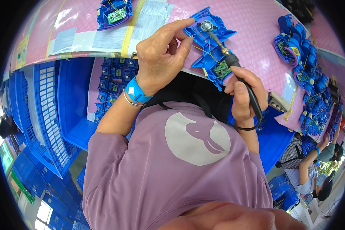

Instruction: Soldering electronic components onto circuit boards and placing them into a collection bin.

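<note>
Soldering – right hand (244,94) gripping iron (234,63) | left hand (161,57) pinching wire | pink bench (253,23) – blue crates (46,115)

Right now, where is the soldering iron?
In the head view, the right hand holds the soldering iron, its tip at the blue plastic shell on the pink table.

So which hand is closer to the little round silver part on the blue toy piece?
Left. The left hand pinches right beside the round silver part; the right hand grips the soldering iron handle farther back, only its tip reaching.
</note>
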`<act>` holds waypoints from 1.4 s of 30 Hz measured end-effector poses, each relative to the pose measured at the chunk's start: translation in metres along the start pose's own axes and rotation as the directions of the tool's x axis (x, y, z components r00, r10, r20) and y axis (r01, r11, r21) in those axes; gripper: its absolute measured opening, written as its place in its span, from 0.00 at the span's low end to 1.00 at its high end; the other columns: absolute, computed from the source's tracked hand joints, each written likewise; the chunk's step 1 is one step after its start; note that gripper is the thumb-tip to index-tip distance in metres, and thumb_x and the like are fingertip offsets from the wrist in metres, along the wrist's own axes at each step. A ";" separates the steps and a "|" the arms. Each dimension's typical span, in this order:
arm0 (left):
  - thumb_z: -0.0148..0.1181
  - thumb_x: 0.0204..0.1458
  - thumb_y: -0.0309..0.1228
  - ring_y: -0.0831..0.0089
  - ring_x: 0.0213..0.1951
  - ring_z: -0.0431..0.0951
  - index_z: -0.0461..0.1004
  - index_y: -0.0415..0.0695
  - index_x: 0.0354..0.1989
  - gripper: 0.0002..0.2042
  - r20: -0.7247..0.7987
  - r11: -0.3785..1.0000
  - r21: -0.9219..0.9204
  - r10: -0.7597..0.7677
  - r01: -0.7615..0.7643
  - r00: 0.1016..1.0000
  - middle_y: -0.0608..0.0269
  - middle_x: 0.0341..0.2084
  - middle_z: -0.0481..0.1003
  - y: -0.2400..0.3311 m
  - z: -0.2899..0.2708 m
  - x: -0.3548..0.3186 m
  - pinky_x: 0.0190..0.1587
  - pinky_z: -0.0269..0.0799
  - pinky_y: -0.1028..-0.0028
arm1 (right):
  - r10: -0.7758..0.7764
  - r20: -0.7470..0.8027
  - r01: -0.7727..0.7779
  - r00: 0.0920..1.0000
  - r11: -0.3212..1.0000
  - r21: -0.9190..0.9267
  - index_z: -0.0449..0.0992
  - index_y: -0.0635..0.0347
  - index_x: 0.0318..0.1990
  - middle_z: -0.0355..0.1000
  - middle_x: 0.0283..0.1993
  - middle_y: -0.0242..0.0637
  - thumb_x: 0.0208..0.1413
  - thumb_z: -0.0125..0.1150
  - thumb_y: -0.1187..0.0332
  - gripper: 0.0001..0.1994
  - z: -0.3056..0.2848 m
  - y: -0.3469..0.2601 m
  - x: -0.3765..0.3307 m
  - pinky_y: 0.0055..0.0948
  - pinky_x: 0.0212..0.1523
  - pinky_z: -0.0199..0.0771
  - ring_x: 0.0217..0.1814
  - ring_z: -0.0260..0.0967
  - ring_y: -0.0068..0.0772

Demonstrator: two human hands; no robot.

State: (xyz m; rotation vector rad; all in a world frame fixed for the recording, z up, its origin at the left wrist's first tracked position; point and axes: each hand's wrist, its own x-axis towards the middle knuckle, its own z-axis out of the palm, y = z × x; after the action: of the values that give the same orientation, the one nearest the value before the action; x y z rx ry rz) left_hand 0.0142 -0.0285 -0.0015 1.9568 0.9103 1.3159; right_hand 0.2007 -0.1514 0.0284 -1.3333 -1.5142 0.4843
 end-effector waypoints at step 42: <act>0.69 0.49 0.18 0.87 0.23 0.73 0.77 0.43 0.55 0.22 -0.007 0.998 0.059 -0.024 0.025 1.000 0.69 0.24 0.78 -0.010 0.000 -0.002 0.25 0.69 0.86 | 0.035 0.068 -0.034 0.997 0.999 -0.018 0.81 0.69 0.39 0.80 0.34 0.45 0.47 0.61 0.77 0.10 0.008 -0.009 0.021 0.26 0.28 0.74 0.25 0.75 0.32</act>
State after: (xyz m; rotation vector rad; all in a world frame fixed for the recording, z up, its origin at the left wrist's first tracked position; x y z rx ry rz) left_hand 0.0112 -0.0237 -0.0104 1.9810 0.9838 1.2957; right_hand 0.1925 -0.1330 0.0409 -1.3706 -1.5564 0.5448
